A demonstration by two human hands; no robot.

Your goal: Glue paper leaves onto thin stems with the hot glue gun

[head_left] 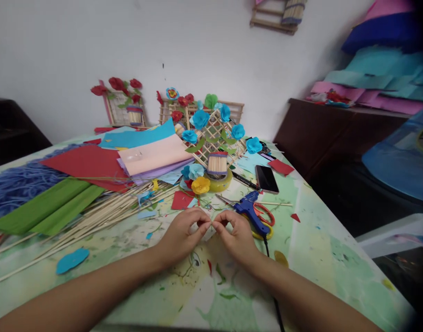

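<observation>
My left hand [187, 233] and my right hand [237, 235] meet above the middle of the table, thumb and forefinger of each pinched together. Whatever sits between the fingertips is too small to make out. Just right of my right hand lies a blue glue gun [251, 212] with a black cord, on top of scissors [267, 216] with red and yellow handles. Behind my hands stands a stick lattice [214, 127] with blue paper flowers [201, 119] and a small basket of sticks [217, 163]. A yellow paper flower [200, 185] is at its foot, beside a tape roll [221, 182].
Thin sticks [104, 210], green paper [55, 203], red paper [90, 166] and blue yarn [25, 173] cover the left side. A blue paper piece [72, 260] lies nearer. A phone [267, 179] and a black pen [245, 180] lie at right. Finished flower frames [123, 103] lean on the wall.
</observation>
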